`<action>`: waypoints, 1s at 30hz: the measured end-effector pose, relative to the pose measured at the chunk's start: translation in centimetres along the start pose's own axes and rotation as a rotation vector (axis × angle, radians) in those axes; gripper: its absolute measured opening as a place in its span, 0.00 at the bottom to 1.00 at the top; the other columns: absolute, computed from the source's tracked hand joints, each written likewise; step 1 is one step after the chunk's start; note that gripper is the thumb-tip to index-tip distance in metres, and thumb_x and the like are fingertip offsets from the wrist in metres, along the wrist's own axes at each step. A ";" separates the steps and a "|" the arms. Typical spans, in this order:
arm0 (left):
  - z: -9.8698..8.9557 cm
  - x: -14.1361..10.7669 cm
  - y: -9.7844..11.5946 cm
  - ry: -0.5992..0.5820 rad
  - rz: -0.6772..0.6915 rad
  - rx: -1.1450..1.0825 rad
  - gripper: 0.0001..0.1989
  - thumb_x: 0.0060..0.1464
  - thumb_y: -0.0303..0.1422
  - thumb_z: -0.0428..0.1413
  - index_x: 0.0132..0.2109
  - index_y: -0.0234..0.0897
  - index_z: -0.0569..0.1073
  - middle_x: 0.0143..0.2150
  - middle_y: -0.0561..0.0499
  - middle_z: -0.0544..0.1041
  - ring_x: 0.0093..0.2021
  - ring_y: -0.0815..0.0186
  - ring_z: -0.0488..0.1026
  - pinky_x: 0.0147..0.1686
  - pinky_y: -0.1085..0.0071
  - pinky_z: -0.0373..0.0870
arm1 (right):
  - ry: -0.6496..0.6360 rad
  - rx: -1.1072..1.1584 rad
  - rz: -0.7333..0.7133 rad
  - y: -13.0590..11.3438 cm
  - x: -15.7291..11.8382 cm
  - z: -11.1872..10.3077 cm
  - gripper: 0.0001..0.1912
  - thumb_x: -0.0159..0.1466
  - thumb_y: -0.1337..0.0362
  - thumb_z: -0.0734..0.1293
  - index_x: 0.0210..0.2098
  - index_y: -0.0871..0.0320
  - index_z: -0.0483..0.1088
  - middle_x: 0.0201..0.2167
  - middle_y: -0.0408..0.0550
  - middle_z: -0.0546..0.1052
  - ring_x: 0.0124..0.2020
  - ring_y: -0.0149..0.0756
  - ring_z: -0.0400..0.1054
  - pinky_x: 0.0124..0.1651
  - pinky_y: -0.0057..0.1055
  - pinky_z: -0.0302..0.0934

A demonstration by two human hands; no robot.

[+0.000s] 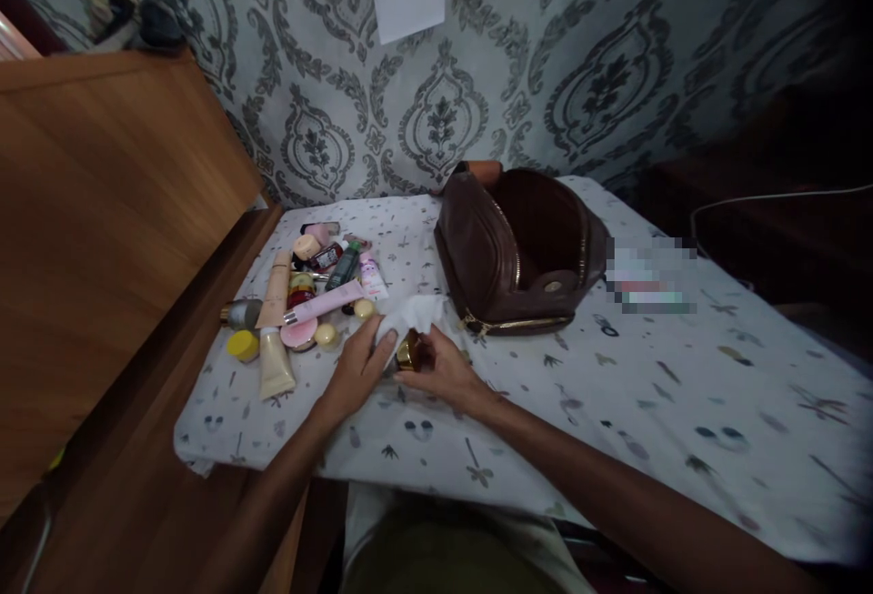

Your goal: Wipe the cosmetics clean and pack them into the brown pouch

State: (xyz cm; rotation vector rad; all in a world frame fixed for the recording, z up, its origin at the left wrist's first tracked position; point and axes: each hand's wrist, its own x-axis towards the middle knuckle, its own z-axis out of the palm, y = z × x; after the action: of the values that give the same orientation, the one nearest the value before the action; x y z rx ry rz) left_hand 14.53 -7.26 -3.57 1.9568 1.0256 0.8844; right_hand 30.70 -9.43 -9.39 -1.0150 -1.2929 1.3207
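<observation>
My left hand is closed on a crumpled white wipe, pressing it around a small gold-capped bottle. From the other side, my right hand pinches the bottle at its gold end. Most of the bottle's body is hidden by the fingers and the wipe. Just left of my hands lies a cluster of cosmetics: a pink tube, a cream tube, a pink round compact, a yellow-lidded jar and a dark green bottle.
A brown leather bag stands unzipped on the patterned tablecloth, behind and right of my hands. A blurred-out item lies to its right. Wooden furniture borders the left side, and a papered wall rises behind.
</observation>
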 end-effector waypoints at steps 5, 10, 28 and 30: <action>-0.3 0.8 -1.7 0.082 -0.182 -0.253 0.18 0.61 0.48 0.52 0.36 0.37 0.72 0.32 0.53 0.72 0.35 0.63 0.67 0.36 0.70 0.63 | -0.026 -0.097 -0.114 -1.0 -0.4 -0.1 0.32 0.50 0.61 0.78 0.52 0.52 0.68 0.48 0.49 0.69 0.47 0.42 0.66 0.50 0.39 0.64; -0.5 0.9 -4.0 0.108 -0.288 -0.393 0.22 0.58 0.52 0.54 0.33 0.35 0.73 0.30 0.53 0.73 0.31 0.67 0.68 0.32 0.72 0.65 | -0.008 -0.003 -0.132 -0.9 -0.2 -0.1 0.34 0.47 0.60 0.79 0.52 0.51 0.69 0.48 0.49 0.68 0.46 0.41 0.67 0.48 0.37 0.65; -0.3 0.4 -3.9 -0.087 -0.368 -0.630 0.29 0.46 0.56 0.62 0.42 0.33 0.74 0.29 0.47 0.79 0.29 0.61 0.77 0.23 0.71 0.71 | 0.207 0.429 0.039 -1.3 0.6 -0.1 0.27 0.48 0.50 0.78 0.43 0.55 0.71 0.44 0.47 0.78 0.42 0.38 0.73 0.40 0.30 0.67; -0.2 0.4 -4.2 -0.099 -0.375 -0.627 0.28 0.47 0.55 0.62 0.40 0.33 0.74 0.29 0.47 0.79 0.28 0.62 0.77 0.22 0.72 0.69 | 0.209 0.380 -0.012 -1.5 0.6 -0.2 0.27 0.50 0.51 0.78 0.45 0.54 0.70 0.45 0.47 0.77 0.45 0.39 0.72 0.46 0.33 0.67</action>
State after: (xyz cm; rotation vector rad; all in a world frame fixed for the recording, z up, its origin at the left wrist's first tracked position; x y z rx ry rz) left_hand 13.03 -5.20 -6.91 1.2236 0.8797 0.7670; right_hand 30.90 -8.94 -7.85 -0.8486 -0.8494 1.3480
